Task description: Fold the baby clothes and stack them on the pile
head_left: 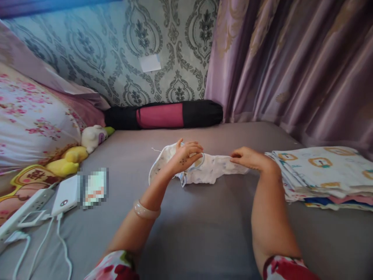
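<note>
A small white baby shirt [214,168] with blue trim and a faint print lies on the grey bed sheet in front of me. A string tie sticks out at its far left. My left hand [188,155] is over the shirt's left part near the neckline, its fingers stretched out and spread, covering part of the cloth. At the sleeve end on the right, my right hand [247,158] pinches the fabric between thumb and fingers. A bracelet [147,210] circles my left wrist.
A stack of folded cloths [323,167] sits at the right. On the left are plush toys [94,138], a white power bank [67,194], a power strip [27,210] and cables. A black and pink roll [160,115] lies against the wall, beside purple curtains [276,58].
</note>
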Motion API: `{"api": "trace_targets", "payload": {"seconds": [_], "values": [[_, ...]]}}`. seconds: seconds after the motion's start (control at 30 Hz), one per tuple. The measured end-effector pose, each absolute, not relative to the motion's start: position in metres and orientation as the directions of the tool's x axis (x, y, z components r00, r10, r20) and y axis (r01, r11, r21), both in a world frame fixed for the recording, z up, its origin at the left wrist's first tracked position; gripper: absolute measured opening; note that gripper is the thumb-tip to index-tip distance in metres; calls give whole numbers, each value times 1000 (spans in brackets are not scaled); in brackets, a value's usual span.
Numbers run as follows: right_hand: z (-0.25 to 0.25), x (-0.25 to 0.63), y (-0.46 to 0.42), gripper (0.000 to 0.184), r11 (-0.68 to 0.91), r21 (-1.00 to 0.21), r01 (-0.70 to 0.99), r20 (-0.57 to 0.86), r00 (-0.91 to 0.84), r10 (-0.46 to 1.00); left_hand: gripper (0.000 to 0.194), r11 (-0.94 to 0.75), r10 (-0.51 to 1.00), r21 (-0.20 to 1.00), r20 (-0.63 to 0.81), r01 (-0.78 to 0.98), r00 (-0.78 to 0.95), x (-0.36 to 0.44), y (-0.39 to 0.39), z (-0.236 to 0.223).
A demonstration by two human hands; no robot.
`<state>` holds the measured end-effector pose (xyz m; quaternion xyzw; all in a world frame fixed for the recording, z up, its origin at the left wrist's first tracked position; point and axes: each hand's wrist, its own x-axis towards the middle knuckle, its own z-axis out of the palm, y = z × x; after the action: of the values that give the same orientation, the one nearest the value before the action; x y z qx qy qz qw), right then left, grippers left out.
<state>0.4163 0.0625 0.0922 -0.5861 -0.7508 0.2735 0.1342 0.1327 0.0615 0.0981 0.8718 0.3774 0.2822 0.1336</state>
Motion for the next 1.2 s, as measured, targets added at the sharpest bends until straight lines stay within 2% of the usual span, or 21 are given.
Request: {"api": "trace_targets", "payload": {"seconds": [0.13,0.23,0.33,0.5,0.7,0.83,1.0,1.2], "values": [[105,388,56,33,313,-692,651,75,-366,927,18,-656,751,486,344,578,564,142,61,103],[112,370,52,38,374,-765,524,141,-431,891,19,-645,760,509,352,570,546,146,61,106],[110,361,54,39,362,-819,445,110,-498,860,20,-638,766,528,359,561,534,147,61,106],[104,358,58,40,346,-832,434,84,-519,851,22,-617,785,545,378,568,490,145,62,104],[102,360,61,39,330,-838,434,107,-463,880,15,-560,820,567,487,605,302,109,75,100],[101,360,62,37,334,-833,440,113,-457,882,17,-440,889,659,415,610,193,77,89,90],[101,359,62,35,308,-860,408,95,-464,880,19,-379,923,764,350,522,159,61,97,73],[97,358,66,39,277,-878,390,81,-449,890,26,-402,912,768,381,499,150,62,104,54]]}}
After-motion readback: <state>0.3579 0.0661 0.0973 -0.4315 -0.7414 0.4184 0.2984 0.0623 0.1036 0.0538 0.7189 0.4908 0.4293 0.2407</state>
